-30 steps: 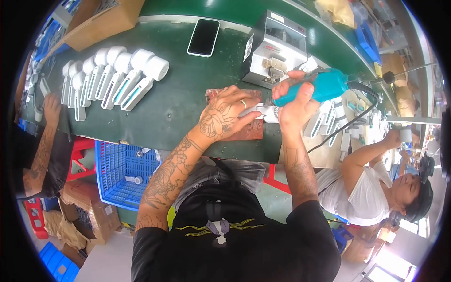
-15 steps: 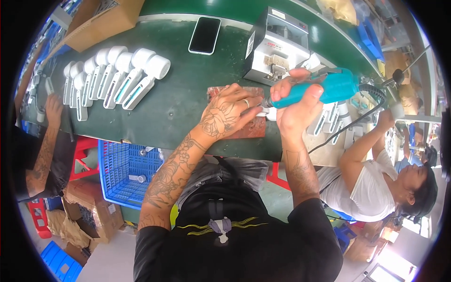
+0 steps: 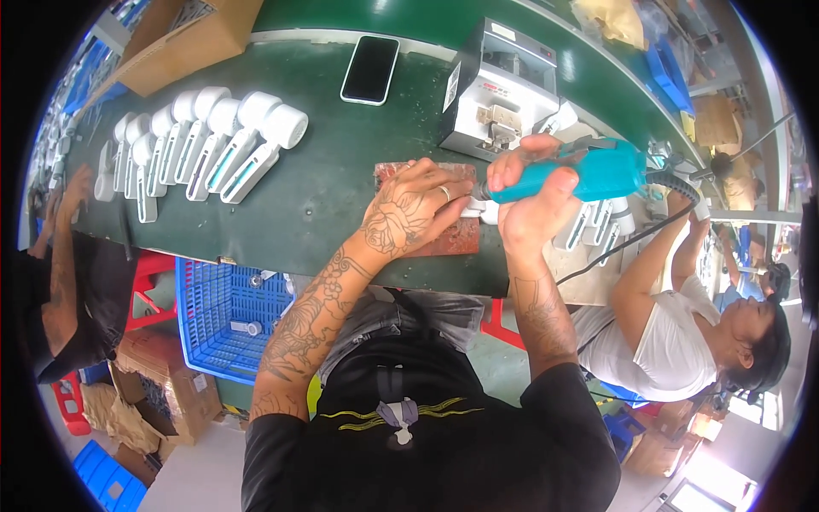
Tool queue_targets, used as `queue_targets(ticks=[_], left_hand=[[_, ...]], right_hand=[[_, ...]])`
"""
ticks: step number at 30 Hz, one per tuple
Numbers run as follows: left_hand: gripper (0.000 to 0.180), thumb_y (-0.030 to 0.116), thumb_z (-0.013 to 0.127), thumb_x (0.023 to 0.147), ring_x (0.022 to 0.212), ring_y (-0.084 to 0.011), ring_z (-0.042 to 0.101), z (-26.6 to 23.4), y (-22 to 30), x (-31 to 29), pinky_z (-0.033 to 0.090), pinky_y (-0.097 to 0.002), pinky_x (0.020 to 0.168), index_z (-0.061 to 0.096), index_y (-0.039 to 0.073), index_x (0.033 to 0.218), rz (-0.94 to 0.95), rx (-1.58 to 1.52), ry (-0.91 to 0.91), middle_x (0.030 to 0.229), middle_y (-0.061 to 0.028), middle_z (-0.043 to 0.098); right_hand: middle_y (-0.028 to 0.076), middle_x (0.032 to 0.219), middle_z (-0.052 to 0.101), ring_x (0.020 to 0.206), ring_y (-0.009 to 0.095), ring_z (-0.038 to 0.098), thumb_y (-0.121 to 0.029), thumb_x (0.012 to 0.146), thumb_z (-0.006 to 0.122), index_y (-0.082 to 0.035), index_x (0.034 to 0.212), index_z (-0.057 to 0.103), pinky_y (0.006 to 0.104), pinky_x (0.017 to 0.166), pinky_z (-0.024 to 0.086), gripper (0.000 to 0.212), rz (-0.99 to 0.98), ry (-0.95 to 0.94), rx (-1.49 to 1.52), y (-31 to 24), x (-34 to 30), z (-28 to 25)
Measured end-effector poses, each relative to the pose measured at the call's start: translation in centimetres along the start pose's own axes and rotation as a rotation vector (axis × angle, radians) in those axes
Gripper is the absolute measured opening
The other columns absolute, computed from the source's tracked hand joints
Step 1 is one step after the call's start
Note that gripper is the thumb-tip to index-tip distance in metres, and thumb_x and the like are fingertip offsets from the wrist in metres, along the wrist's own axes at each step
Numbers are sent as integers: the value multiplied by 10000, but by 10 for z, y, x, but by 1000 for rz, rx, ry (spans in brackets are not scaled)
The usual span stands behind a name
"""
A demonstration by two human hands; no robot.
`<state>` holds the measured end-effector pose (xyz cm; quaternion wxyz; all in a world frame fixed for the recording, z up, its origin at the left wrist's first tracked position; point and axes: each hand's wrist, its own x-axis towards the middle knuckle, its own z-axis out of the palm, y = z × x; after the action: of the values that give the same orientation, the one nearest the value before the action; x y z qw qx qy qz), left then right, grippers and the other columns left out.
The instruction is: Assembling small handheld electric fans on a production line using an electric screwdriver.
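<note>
1. Right hand [image 3: 533, 198] clamped round the driver [image 3: 607, 171]; left hand [image 3: 414, 206] closed on the white part [image 3: 489, 215], thumb on the near side, fingers on the far side.
2. White part sits at the right edge of the red pad [image 3: 452, 242] on the bench [image 3: 333, 222], mostly hidden from me by the left hand.
3. Main risk, my call: the driver slips and catches a left finger, since its nose points straight at them. Cause would be an off-line push.
4. Second risk: part twists under torque if the left hand's hold is light. I can't judge its pressure.
5. Third: cord [image 3: 627, 246] runs close by the right forearm; a snag could drag the driver off line.
6. Bit contact: can't tell, tip hidden.
7. Pose: both forearms reach up from the lower edge and converge at the pad. Left angles rightward, hand palm-down, fingers together. Right is nearly upright in view, thumb along the driver's near side, fingers wrapped over the far side.
</note>
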<state>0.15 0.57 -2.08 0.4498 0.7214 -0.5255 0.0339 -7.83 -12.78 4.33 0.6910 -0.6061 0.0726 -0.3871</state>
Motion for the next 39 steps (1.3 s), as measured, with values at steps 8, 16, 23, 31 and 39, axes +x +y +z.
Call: queue_targets(ticks=[8, 16, 23, 31, 39], left_hand=[[339, 345, 737, 867, 1012, -259, 628, -3, 5, 2, 513, -409, 938, 742, 98, 1099, -20, 10, -27, 1085, -51, 715], [393, 380, 722, 872, 1043, -271, 618, -5, 6, 1, 504, -404, 954, 727, 93, 1140, -56, 8, -91, 1104, -68, 700], [380, 393, 709, 879, 1010, -294, 615, -3, 4, 1, 501, -427, 945, 717, 80, 1094, -35, 41, -111, 1065, -96, 678], [431, 419, 672, 910, 1068, -339, 601, 3, 1, -2, 468, -485, 966, 665, 41, 1117, -13, 156, -89, 1081, -142, 664], [351, 360, 711, 893, 1038, -348, 598, -1, 7, 3, 476, -492, 955, 707, 54, 1064, -49, 144, -71, 1056, -134, 651]], right_hand=[[75, 672, 552, 590, 193, 547, -631, 922, 604, 40, 1096, 546, 342, 568, 468, 695, -70, -28, 0, -1, 8, -13], [71, 691, 576, 614, 176, 582, -418, 995, 623, 54, 1106, 574, 315, 566, 481, 487, -58, -20, -12, 3, 10, -18], [86, 697, 548, 601, 203, 544, -499, 1000, 582, 21, 1007, 531, 342, 581, 475, 523, 7, -33, -120, 16, 6, -16], [93, 692, 534, 596, 198, 529, -380, 1034, 556, -2, 943, 511, 345, 569, 464, 391, -13, -29, -88, 17, 9, -12], [46, 668, 594, 592, 133, 587, -323, 1024, 596, 16, 999, 598, 270, 546, 454, 340, -129, 100, -120, 5, 43, -11]])
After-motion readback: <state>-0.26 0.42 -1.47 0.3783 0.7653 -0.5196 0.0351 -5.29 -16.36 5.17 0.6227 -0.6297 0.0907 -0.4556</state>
